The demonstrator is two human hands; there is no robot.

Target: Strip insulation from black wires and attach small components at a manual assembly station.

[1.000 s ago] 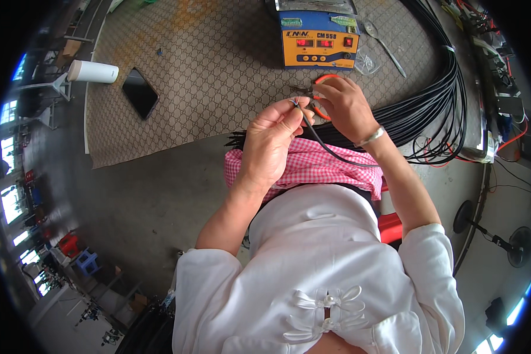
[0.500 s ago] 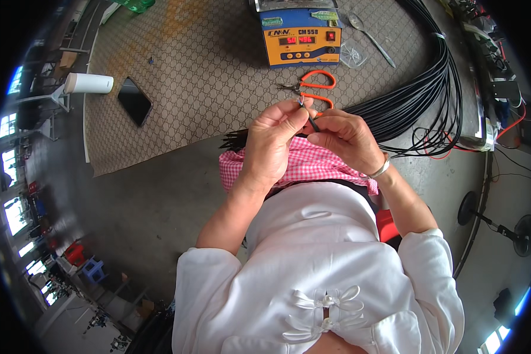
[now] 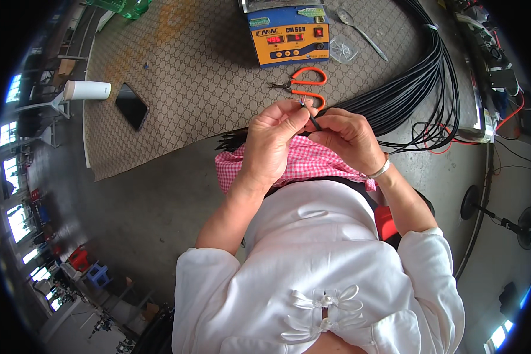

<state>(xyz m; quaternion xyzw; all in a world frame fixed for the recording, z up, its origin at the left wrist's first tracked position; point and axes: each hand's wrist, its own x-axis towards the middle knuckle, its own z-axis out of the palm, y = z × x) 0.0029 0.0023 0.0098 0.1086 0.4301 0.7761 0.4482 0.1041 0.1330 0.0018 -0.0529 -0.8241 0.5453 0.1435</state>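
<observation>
Black cable end [image 3: 314,123] is pinched between both hands, just above a pink checked cloth [image 3: 312,162]. It's clamped by the left hand [image 3: 274,141] with thumb and fingers curled tight, and gripped from the other side by the right hand [image 3: 348,138], fingertips touching. Orange-handled cutters [image 3: 304,85] are seen lying on the mat just beyond the grip, with an orange and blue box with 2 red displays [image 3: 289,36] farther out. Coiled black cables [image 3: 419,82] are fanned off past the right hand.

Bright even daylight, bent fisheye edges
</observation>
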